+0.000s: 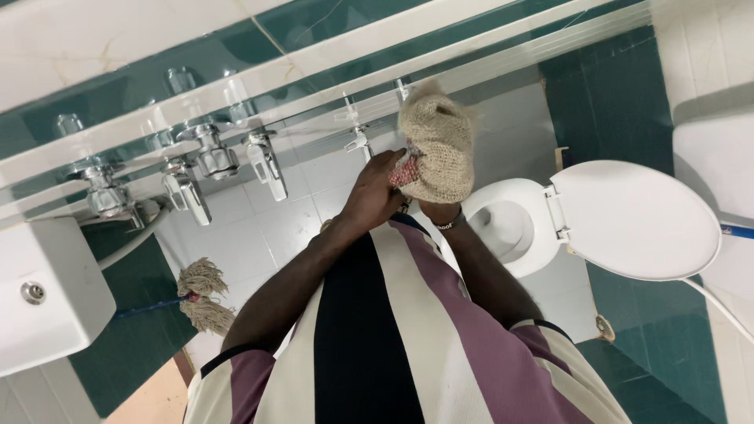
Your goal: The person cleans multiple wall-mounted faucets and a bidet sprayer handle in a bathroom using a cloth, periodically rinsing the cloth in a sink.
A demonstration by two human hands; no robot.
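Observation:
Both my arms reach forward from my striped shirt to a coarse tan burlap cloth (437, 145) held against the white and green tiled wall (503, 126). My left hand (378, 187) grips the cloth's lower left edge, where a bit of red and white fabric shows. My right hand (440, 212) is under the cloth and mostly hidden by it; only the wrist with a thin bracelet shows. The cloth sits just right of a small chrome wall fitting (359, 141).
Several chrome taps (212, 153) stick out of the wall at left. A white toilet (503, 224) with its lid (632, 220) raised is right of my hands. A string mop (203, 294) lies at lower left, beside a white cistern (43, 294).

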